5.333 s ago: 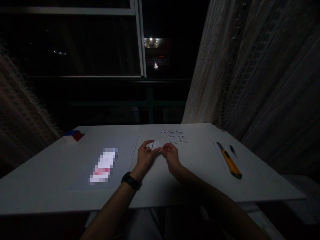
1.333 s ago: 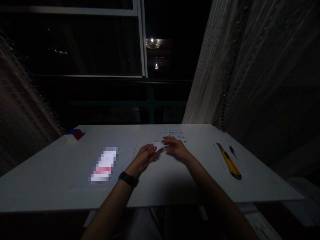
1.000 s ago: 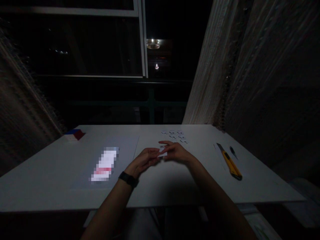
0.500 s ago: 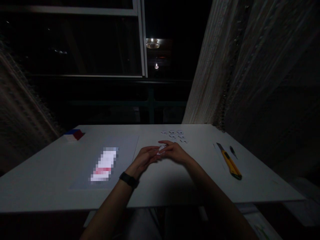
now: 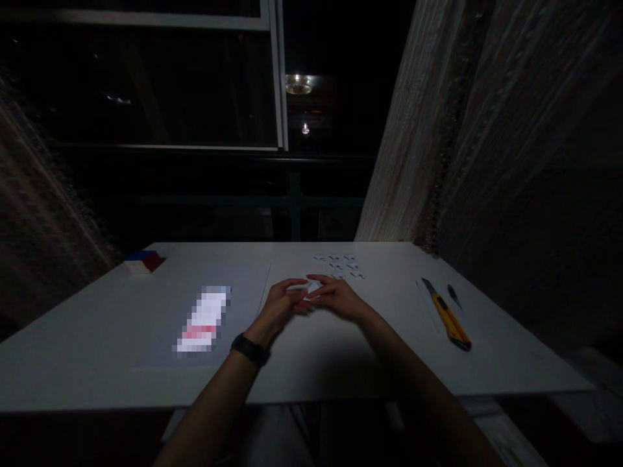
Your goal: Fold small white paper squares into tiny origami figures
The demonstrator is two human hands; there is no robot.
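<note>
Pinching paper (image 5: 314,288) narrowly between left hand (image 5: 282,301) and right hand (image 5: 341,299), partly hiding it. Holding it above table (image 5: 399,305), just on the near side of cards (image 5: 351,266). Wearing watch (image 5: 250,349) on the left. Noting cutter (image 5: 444,312) lying well apart at right, cube (image 5: 145,262) at far left.

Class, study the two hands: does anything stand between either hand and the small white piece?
Nothing visible does. The left hand and the right hand both hold the small white piece directly. The yellow cutter lies apart, to the right, out of the way.
</note>
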